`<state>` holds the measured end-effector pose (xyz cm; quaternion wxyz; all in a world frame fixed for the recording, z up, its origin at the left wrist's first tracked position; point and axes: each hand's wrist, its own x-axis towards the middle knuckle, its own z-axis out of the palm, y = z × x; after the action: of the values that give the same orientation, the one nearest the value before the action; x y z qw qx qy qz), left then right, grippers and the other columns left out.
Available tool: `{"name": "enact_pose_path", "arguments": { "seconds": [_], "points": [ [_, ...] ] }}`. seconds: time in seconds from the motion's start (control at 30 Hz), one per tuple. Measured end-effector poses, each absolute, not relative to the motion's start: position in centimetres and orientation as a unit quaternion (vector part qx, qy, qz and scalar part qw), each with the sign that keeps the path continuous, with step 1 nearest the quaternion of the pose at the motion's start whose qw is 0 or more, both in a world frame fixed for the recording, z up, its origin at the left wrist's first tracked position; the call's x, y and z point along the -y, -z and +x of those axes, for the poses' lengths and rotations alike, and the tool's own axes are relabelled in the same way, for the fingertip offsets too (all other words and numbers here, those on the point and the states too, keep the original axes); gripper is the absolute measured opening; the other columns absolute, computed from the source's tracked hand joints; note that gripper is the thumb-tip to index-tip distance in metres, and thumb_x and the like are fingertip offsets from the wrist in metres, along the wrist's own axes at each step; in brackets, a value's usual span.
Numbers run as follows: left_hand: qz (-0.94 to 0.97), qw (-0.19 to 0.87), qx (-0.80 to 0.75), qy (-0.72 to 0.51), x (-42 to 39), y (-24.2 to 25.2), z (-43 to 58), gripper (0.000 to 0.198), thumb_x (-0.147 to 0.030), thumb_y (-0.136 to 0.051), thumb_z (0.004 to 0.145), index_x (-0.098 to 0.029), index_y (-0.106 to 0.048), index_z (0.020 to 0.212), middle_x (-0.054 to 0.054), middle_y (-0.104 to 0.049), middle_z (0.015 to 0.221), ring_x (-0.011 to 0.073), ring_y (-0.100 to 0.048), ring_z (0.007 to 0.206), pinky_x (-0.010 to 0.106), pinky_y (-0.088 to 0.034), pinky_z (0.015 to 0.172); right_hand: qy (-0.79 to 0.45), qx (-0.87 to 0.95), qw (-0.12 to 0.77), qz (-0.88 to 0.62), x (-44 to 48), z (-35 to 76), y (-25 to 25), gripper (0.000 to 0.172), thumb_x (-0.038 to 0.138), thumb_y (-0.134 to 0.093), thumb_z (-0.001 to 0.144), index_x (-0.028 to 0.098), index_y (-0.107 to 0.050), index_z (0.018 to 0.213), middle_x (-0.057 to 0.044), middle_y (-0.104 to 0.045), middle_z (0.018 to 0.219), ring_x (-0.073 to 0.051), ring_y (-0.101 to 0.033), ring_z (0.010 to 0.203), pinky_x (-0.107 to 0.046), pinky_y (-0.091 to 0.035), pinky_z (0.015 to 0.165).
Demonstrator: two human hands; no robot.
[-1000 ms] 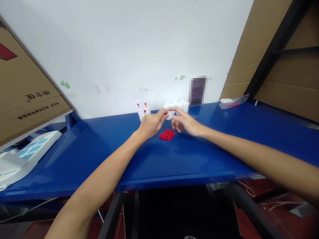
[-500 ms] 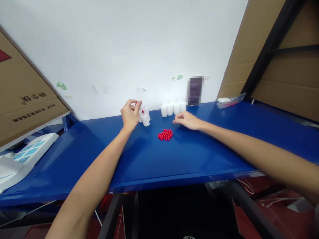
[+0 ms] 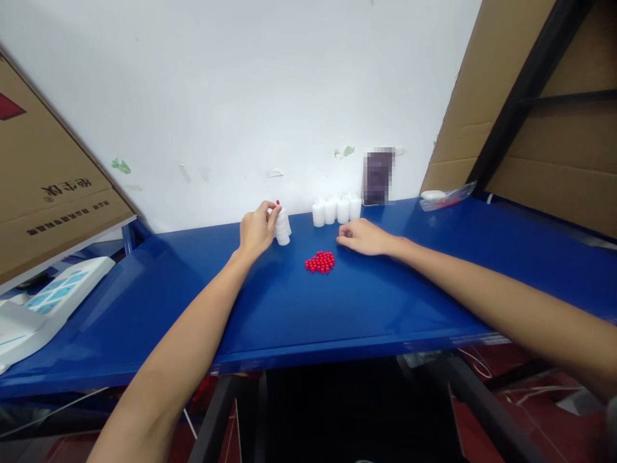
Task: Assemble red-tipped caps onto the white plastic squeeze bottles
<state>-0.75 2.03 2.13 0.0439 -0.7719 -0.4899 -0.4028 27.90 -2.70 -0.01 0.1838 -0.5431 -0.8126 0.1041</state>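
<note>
My left hand [image 3: 256,233] pinches at the top of the small white bottles [image 3: 283,233] standing left of centre by the wall. A red bottle cap [image 3: 277,202] shows at its thumb and fingertip. The fingers partly cover those bottles. My right hand [image 3: 365,237] rests low over the table with its fingers curled closed; what they hold, if anything, is hidden. Just behind it stands a group of white bottles [image 3: 330,211] with no red on top. Between my hands and nearer to me lies a flat cluster of small red caps [image 3: 320,262].
The blue table [image 3: 308,321] runs along a white wall. A pixelated dark object [image 3: 378,175] leans there. To the right lies a clear plastic bag [image 3: 448,195] with something red inside. At left are a white device with blue keys [image 3: 58,292] and a large cardboard box [image 3: 58,186].
My left hand has moved slightly right and down, from the rear bottles to the front one. My right hand has curled its fingers a little more and hardly shifted.
</note>
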Motion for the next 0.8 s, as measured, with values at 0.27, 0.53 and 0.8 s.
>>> {"name": "enact_pose_path", "arguments": {
  "seconds": [0.27, 0.53, 0.8],
  "points": [
    [-0.782, 0.139, 0.517, 0.32, -2.2, -2.4, -1.2, 0.035, -0.048, -0.043, 0.103, -0.022, -0.066, 0.109, 0.008, -0.073, 0.079, 0.0212, -0.064, 0.068, 0.027, -0.036, 0.061, -0.155, 0.842, 0.181, -0.485, 1.4, 29.1, -0.8, 0.021, 0.034, -0.058, 0.083, 0.018, -0.069, 0.077, -0.002, -0.064, 0.064, -0.016, -0.054, 0.059, -0.03, -0.037, 0.063],
    [-0.764, 0.186, 0.557, 0.267, -2.6, -2.7, -2.4, 0.041, -0.051, -0.037, 0.104, -0.022, -0.063, 0.114, 0.011, -0.073, 0.082, 0.0281, -0.069, 0.076, 0.03, -0.04, 0.065, 0.02, 0.813, 0.357, -0.46, -1.0, 28.7, -5.6, 0.022, 0.035, -0.057, 0.084, 0.019, -0.071, 0.079, -0.001, -0.062, 0.064, -0.016, -0.054, 0.061, -0.031, -0.036, 0.064],
    [-0.758, 0.163, 0.568, 0.276, -2.5, -2.7, -2.5, 0.037, -0.049, -0.038, 0.103, -0.023, -0.061, 0.115, 0.008, -0.072, 0.079, 0.0268, -0.069, 0.076, 0.03, -0.042, 0.067, 0.11, 0.674, 0.513, -0.52, -4.5, 30.1, -5.0, 0.023, 0.037, -0.059, 0.077, 0.017, -0.07, 0.073, -0.006, -0.063, 0.064, -0.021, -0.059, 0.066, -0.033, -0.041, 0.069]
  ]
}}
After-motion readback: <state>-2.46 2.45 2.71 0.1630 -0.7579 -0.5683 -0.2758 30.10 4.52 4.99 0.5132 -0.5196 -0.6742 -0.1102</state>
